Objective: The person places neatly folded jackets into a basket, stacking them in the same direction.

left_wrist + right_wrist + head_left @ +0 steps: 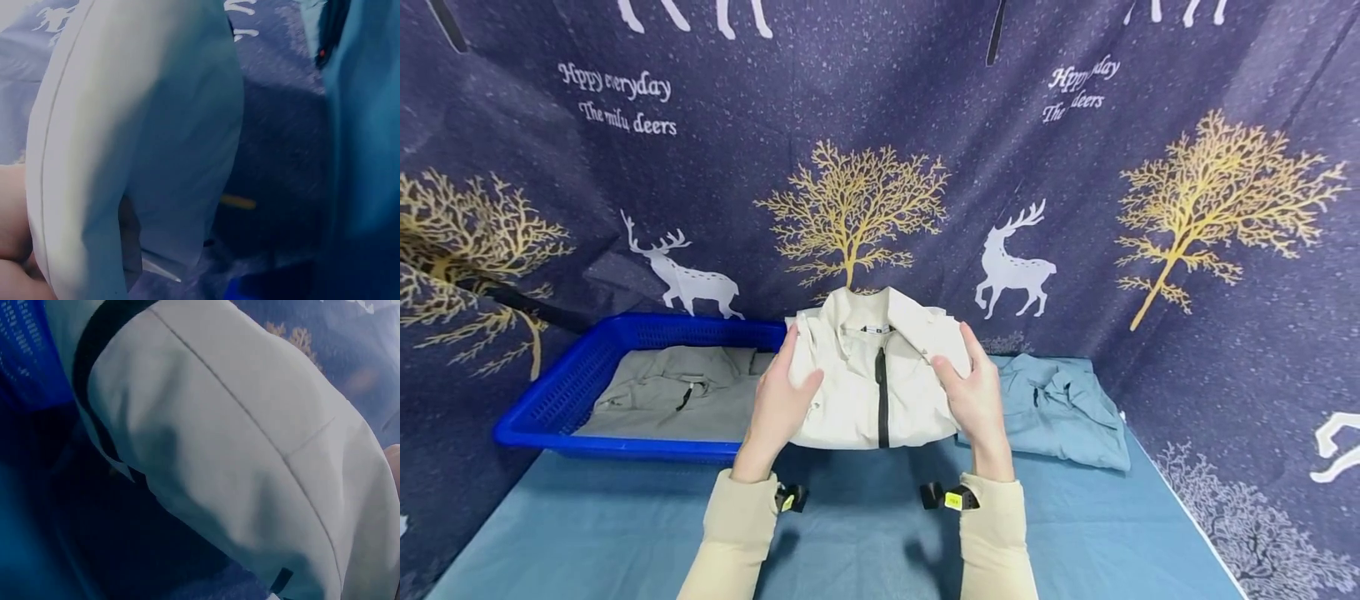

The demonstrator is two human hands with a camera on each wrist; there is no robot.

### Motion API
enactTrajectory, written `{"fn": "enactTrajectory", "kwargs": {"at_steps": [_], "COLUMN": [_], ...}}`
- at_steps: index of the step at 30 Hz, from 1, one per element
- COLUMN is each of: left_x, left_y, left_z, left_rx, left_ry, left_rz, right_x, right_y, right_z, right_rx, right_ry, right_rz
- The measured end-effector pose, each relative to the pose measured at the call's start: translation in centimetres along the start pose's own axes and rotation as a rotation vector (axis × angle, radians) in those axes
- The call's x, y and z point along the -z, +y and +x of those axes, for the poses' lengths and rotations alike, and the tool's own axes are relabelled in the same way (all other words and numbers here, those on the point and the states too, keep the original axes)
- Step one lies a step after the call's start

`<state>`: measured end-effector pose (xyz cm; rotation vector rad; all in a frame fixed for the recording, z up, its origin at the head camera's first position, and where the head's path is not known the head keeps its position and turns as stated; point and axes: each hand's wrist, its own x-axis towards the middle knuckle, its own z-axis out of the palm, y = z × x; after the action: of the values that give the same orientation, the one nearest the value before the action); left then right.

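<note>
A folded white jacket [850,400] with a dark front zipper and a stand-up collar is held up over the table, between both hands. My left hand [781,402] grips its left side, thumb on the front and the other fingers going behind. On the opposite side my right hand [976,392] grips it the same way, thumb near the collar tip. The left wrist view shows the white cloth [81,150] with fingers [12,219] at its edge. In the right wrist view the jacket's underside [231,444] bulges down, and a bit of hand shows at the right edge.
A blue plastic basket [625,447] at the left holds a folded grey garment [662,392]. To the right lies a folded light blue garment [1067,417], partly behind the right hand. A blue cloth covers the table [865,533]; a dark printed curtain [880,100] hangs behind.
</note>
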<state>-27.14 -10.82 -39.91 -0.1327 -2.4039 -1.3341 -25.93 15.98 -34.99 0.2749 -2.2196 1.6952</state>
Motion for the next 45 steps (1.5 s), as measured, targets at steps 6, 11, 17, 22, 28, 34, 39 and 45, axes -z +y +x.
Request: {"fn": "enactTrajectory", "kwargs": {"at_steps": [6, 11, 17, 22, 28, 34, 39, 45], "left_x": [2.3, 4.3, 6.0, 7.3, 8.9, 10.9, 12.9, 15.9], "left_y": [-0.9, -1.8, -2.5, -2.9, -3.6, -4.7, -5.9, -7.7], "left_z": [0.1, -0.2, -0.6, -0.9, -1.2, -1.0, -0.7, 0.8], "left_rx": [-0.036, -0.048, -0.04, -0.018, 0.017, 0.021, 0.029, 0.014], "left_ry": [0.01, 0.001, -0.035, -0.055, -0.088, -0.087, -0.093, -0.089], "left_rz": [0.018, 0.043, 0.062, 0.083, 0.107, 0.121, 0.133, 0.188], "right_x": [-2.0, -4.1, -5.8, -7.1, -8.5, -10.6, -13.6, -17.1], "right_y": [1.3, 1.9, 1.7, 1.4, -0.2, -0.7, 1.2, 0.4], "right_z": [0.3, 0.1, -0.6, -1.0, -2.2, -2.6, -1.9, -0.5], "right_rx": [0.027, 0.044, 0.054, 0.051, 0.047, 0.045, 0.032, 0.026], "right_ry": [0.046, 0.065, 0.094, 0.119, 0.142, 0.13, 0.142, 0.143], "right_rz": [0.108, 0.109, 0.113, 0.117, 0.141, 0.209, 0.244, 0.178]}}
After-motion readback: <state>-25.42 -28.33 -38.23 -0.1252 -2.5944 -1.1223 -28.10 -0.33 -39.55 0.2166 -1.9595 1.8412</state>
